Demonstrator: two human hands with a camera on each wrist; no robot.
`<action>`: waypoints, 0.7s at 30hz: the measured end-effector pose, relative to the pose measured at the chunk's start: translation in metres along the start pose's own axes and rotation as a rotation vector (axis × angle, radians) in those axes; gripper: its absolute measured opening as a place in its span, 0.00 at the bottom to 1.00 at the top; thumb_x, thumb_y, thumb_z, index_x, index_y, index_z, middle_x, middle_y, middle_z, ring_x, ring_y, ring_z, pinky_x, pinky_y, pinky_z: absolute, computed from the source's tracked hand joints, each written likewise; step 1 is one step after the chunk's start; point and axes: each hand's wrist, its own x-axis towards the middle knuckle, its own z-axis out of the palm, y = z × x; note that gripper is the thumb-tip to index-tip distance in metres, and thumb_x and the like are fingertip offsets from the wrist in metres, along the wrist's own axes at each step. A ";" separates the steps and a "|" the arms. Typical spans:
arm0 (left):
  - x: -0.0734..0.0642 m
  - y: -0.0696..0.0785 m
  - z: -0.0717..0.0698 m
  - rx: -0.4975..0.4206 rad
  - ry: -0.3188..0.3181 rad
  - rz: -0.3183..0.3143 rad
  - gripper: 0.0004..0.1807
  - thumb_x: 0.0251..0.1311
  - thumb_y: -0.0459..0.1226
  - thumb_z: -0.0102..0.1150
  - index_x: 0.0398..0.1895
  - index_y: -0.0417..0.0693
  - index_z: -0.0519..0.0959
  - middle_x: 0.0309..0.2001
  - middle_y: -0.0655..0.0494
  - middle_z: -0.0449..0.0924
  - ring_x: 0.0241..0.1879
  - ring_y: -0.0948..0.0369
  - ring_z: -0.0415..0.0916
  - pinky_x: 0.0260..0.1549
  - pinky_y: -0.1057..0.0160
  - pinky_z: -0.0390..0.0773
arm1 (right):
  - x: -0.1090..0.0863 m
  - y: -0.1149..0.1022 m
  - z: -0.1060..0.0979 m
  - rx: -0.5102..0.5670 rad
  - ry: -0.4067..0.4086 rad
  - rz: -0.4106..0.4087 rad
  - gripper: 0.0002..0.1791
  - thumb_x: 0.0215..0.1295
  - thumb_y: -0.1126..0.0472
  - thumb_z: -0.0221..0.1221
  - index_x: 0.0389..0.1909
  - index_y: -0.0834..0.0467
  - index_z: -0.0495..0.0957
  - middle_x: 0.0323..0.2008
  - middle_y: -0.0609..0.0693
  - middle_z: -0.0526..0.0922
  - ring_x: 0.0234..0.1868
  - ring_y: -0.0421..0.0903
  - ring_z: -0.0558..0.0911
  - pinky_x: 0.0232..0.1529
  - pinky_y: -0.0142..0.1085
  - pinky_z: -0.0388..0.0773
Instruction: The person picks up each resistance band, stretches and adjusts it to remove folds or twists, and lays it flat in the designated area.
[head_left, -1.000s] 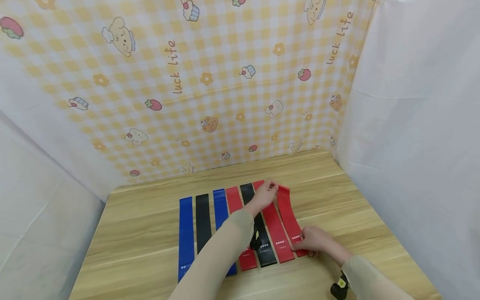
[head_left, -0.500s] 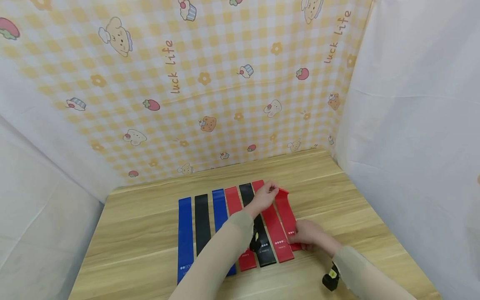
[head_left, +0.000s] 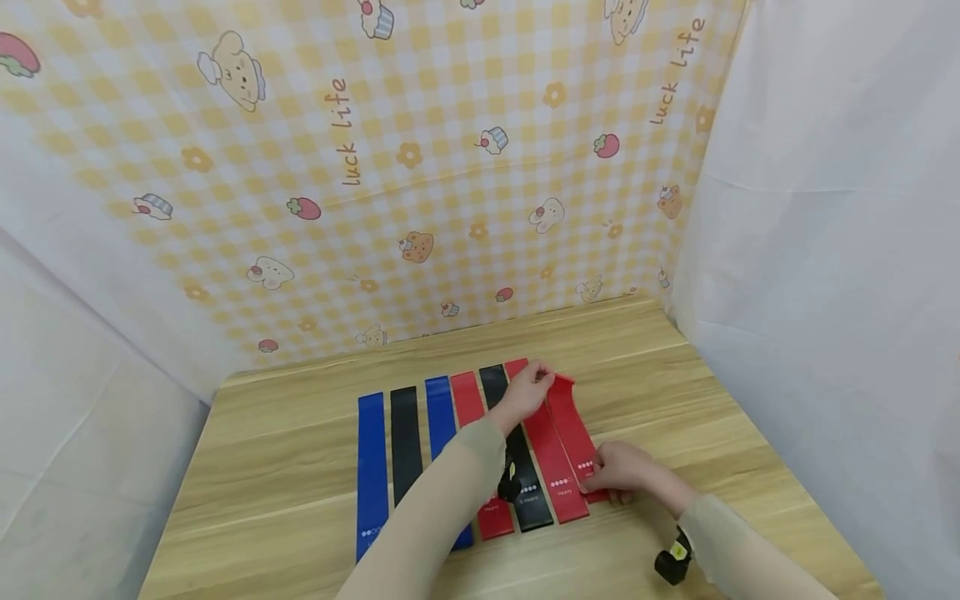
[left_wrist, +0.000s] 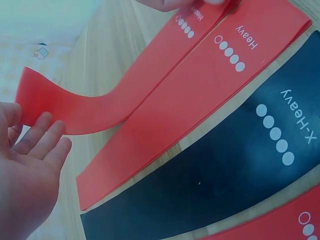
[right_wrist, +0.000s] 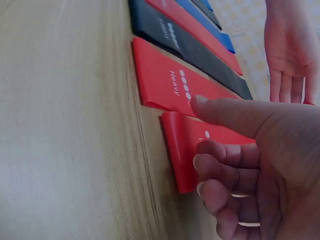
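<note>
A red resistance band marked with white dots (head_left: 572, 425) lies at the right end of a row of flat bands. Its far end is raised off the table, and my left hand (head_left: 525, 392) pinches it there; in the left wrist view the band (left_wrist: 95, 112) curves upward to the fingers. At the near end, my right hand (head_left: 626, 468) touches the band, thumb apart from the bent fingers. Close alongside lies another red band (head_left: 553, 467), printed "Heavy". Beyond it is a black "X-Heavy" band (left_wrist: 215, 170), partly covered by the left arm in the head view.
Farther left in the row are a red band (head_left: 468, 396), a blue band (head_left: 441, 408), a black band (head_left: 407, 442) and another blue band (head_left: 372, 458). They lie on a wooden table (head_left: 270, 467). A checked cloth (head_left: 450, 192) hangs behind, with a white curtain (head_left: 825, 250) at the right.
The near end of the outermost red band has shifted left, closer to the neighbouring red band, together with my right hand. My left hand keeps its pinch on the far end.
</note>
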 end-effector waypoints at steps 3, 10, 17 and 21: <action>0.001 0.000 -0.001 -0.006 0.006 -0.005 0.10 0.74 0.42 0.47 0.48 0.48 0.73 0.45 0.47 0.76 0.32 0.59 0.71 0.31 0.64 0.72 | -0.001 0.004 0.000 -0.053 -0.027 -0.102 0.19 0.48 0.54 0.73 0.13 0.53 0.72 0.11 0.43 0.72 0.13 0.38 0.70 0.15 0.32 0.69; 0.000 -0.001 0.000 -0.028 -0.010 -0.002 0.12 0.74 0.42 0.46 0.50 0.43 0.72 0.48 0.40 0.75 0.33 0.54 0.72 0.30 0.64 0.72 | -0.002 0.009 0.002 -0.162 -0.077 -0.277 0.16 0.44 0.61 0.74 0.17 0.52 0.72 0.15 0.38 0.71 0.18 0.35 0.68 0.20 0.30 0.64; -0.002 0.005 -0.001 -0.040 0.002 -0.011 0.09 0.74 0.42 0.46 0.47 0.47 0.72 0.47 0.41 0.75 0.38 0.46 0.74 0.31 0.63 0.72 | -0.001 0.008 0.001 -0.245 -0.045 -0.302 0.14 0.46 0.64 0.68 0.15 0.48 0.72 0.14 0.37 0.70 0.17 0.34 0.66 0.20 0.29 0.63; -0.003 0.008 -0.002 -0.022 0.008 -0.005 0.09 0.74 0.42 0.46 0.46 0.49 0.72 0.45 0.49 0.76 0.34 0.55 0.72 0.31 0.63 0.71 | -0.003 0.009 0.001 -0.273 -0.037 -0.315 0.14 0.44 0.65 0.67 0.14 0.48 0.71 0.13 0.37 0.69 0.16 0.33 0.65 0.18 0.29 0.61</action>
